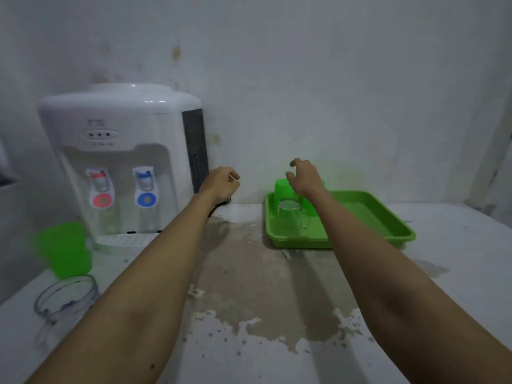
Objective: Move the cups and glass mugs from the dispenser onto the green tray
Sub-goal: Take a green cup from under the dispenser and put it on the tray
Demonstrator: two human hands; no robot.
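Observation:
A green tray [368, 217] lies on the counter at the right. In its near left corner an upturned glass mug [291, 212] stands, and behind it an upturned green cup [282, 188]. My right hand [304, 177] hovers just above them, fingers apart and empty. My left hand [221, 182] hangs in the air beside the dispenser's right side, fingers curled in, nothing in it. The white water dispenser [122, 162] stands at the left. Another green cup [62, 248] stands left of its drip tray, and a glass mug [68, 295] sits in front of that cup.
The wall runs close behind the dispenser and the tray. A dark cord [219, 206] trails from behind the dispenser onto the counter. The counter [249, 286] has a worn, patchy grey surface between my arms.

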